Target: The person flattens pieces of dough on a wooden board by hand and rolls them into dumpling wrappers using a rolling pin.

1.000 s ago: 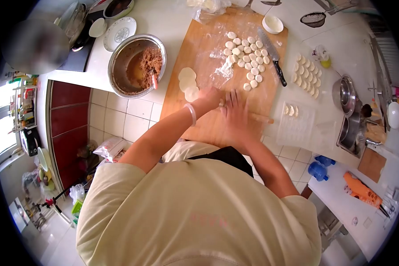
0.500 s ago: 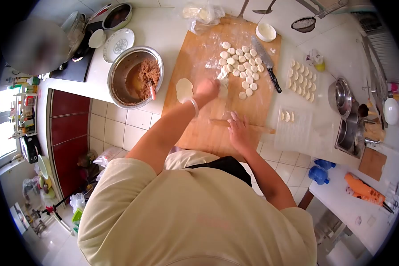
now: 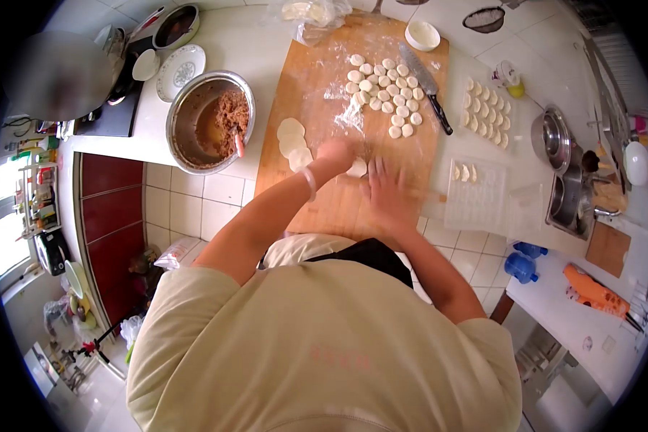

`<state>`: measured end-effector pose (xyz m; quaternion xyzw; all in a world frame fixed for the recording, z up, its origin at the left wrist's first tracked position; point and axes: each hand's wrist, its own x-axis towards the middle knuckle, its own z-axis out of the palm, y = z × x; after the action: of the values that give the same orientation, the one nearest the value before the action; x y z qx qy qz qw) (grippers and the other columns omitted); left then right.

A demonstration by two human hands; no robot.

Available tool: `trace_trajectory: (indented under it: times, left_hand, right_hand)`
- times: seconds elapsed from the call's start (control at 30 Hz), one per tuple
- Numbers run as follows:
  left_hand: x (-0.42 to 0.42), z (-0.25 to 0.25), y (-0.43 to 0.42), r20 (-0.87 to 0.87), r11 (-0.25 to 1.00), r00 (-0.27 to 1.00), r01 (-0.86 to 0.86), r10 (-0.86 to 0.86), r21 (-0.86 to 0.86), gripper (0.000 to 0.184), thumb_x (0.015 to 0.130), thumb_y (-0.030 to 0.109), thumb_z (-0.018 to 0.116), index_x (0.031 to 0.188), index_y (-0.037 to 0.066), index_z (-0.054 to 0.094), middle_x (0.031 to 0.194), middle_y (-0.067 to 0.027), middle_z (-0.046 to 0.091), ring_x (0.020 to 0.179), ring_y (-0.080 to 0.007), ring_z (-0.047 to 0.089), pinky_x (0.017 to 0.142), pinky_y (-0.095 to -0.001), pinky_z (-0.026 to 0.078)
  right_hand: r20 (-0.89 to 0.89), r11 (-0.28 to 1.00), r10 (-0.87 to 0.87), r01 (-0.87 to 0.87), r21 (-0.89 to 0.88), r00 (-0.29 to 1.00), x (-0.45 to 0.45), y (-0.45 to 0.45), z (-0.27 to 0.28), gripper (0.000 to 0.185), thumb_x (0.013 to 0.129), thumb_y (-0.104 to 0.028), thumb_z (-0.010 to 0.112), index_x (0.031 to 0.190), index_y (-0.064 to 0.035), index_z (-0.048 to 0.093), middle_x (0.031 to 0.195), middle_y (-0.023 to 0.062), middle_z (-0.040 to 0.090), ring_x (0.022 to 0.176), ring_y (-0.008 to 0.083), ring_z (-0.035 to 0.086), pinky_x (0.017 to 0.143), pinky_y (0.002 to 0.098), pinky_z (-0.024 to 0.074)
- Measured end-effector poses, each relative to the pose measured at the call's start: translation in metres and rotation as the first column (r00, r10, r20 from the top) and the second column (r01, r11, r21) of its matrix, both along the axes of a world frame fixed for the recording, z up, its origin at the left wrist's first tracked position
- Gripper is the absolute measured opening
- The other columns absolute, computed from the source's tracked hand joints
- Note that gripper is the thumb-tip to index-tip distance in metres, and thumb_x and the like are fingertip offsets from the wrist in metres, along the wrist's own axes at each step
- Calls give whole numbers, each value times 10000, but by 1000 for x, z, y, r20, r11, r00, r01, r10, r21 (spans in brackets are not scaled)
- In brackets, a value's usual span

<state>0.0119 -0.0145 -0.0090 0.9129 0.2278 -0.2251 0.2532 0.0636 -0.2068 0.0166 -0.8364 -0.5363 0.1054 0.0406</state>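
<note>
My left hand (image 3: 336, 155) is closed at the edge of a small dough disc (image 3: 357, 168) on the wooden board (image 3: 324, 209); its fingertips are partly hidden. Beside the disc, my right hand (image 3: 389, 193) lies over a rolling pin (image 3: 432, 195), fingers forward and blurred by motion. The pin's right end shows past the hand, while the rest is mostly covered. Flat round dough wrappers (image 3: 291, 129) overlap to the left of my left hand. Farther up the board sit several small dough pieces (image 3: 384, 93) and loose flour (image 3: 350, 114).
A knife (image 3: 428, 90) lies on the board's right side near a white bowl (image 3: 423, 35). The metal pot (image 3: 174, 133) of meat filling stands left. To the right are a tray of filled dumplings (image 3: 487, 114) and a clear tray (image 3: 475, 209) with a few more.
My right hand and the rolling pin have moved up to the dough disc beside my left hand. The view has shifted slightly, and more of the wrappers at left shows.
</note>
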Motion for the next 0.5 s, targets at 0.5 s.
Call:
trace_trajectory:
  times: [0.5]
  left_hand:
    - [-11, 21, 9, 46, 984, 988, -145, 151, -103, 201, 858, 243, 643, 1014, 139, 717, 1038, -98, 709, 1003, -294, 673, 810, -432, 544]
  right_hand:
    - [-10, 997, -6, 7, 72, 1000, -18, -8, -8, 635, 967, -396, 507, 1463, -21, 378, 1549, 168, 335, 1471, 316, 246, 1158, 643, 129]
